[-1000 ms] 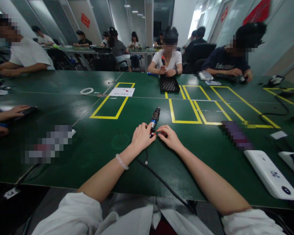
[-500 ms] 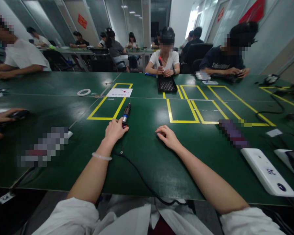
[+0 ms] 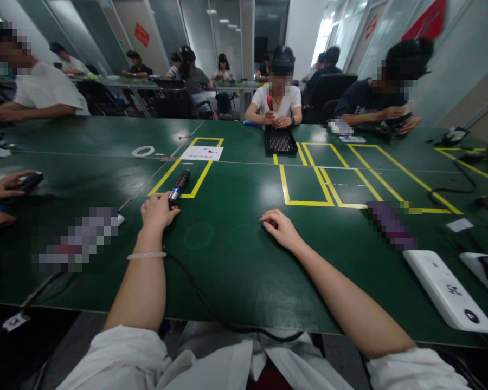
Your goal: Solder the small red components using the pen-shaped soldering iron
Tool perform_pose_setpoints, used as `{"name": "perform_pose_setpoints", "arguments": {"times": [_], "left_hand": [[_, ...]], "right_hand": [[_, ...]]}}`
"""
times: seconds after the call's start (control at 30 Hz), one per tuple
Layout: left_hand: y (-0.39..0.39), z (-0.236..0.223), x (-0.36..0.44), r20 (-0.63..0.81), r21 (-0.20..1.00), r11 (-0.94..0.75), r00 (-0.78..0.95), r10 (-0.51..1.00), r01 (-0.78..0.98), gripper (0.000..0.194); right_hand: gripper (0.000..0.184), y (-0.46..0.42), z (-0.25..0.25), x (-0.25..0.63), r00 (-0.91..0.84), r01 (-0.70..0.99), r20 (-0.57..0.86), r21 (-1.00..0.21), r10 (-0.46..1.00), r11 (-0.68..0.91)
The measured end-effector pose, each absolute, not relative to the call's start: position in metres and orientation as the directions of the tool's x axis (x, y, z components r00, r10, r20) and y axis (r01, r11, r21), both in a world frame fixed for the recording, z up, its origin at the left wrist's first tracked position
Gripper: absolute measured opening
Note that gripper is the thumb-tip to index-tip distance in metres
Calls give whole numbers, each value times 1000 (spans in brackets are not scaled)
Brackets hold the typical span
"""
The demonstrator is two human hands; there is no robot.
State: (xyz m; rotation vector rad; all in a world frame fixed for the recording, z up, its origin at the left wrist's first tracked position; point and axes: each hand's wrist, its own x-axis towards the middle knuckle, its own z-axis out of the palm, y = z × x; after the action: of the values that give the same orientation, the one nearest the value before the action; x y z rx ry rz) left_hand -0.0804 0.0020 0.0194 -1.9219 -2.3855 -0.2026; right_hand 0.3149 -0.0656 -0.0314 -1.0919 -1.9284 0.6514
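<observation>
My left hand (image 3: 156,212) is closed around the rear end of a dark electric screwdriver (image 3: 179,186) with a blue band. The tool lies along the table, its bit pointing away from me, over the near part of a yellow-taped rectangle. A black cord (image 3: 199,292) trails from near my left wrist over the table's front edge. My right hand (image 3: 282,227) rests on the table right of centre, fingers curled. Something small, dark and reddish shows under those fingers; its kind is hidden.
Yellow tape outlines mark the green table (image 3: 236,287). A white sheet (image 3: 202,153) and a white ring (image 3: 143,151) lie at the far left. A person opposite holds a red-tipped tool above a black tray (image 3: 280,142). A white power bank (image 3: 449,290) and a phone (image 3: 391,225) lie right.
My left hand has moved left with the screwdriver, which now slants over the taped rectangle's near edge. The cord has followed. My right hand has stayed in place.
</observation>
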Motion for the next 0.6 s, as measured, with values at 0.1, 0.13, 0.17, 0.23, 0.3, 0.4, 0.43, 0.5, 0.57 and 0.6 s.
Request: {"name": "perform_pose_setpoints", "arguments": {"times": [0.1,0.13,0.17,0.23,0.3,0.4,0.43,0.5,0.57,0.6], "left_hand": [[-2,21,-69,197,17,219,-218,956,975,61],[-3,22,-66,202,13,237,-235,951,971,58],[-4,22,-64,205,12,253,-250,946,967,55],[-5,24,-62,205,20,266,-264,943,964,48],[-6,25,-63,188,33,259,-261,947,965,40],[-7,26,-64,157,42,250,-254,954,967,33],[-8,27,-64,155,36,248,-251,956,968,33],[-9,28,-63,162,9,249,-247,955,969,33],[-10,29,-60,182,-23,256,-248,952,966,35],[-10,30,-58,201,-34,263,-251,947,964,36]], "right_hand": [[16,-66,-31,314,-308,454,398,-737,864,501],[16,-66,-31,314,-309,454,398,-736,864,502],[16,-66,-32,314,-308,452,398,-738,864,501],[16,-66,-32,314,-305,450,395,-742,866,497],[16,-66,-32,314,-306,450,393,-743,867,496],[16,-66,-32,314,-309,454,388,-742,868,493],[16,-66,-32,314,-310,455,386,-742,869,492],[16,-66,-32,314,-313,456,384,-741,869,492],[16,-66,-32,314,-317,455,384,-741,867,495],[16,-66,-32,314,-319,454,384,-741,866,496]]}}
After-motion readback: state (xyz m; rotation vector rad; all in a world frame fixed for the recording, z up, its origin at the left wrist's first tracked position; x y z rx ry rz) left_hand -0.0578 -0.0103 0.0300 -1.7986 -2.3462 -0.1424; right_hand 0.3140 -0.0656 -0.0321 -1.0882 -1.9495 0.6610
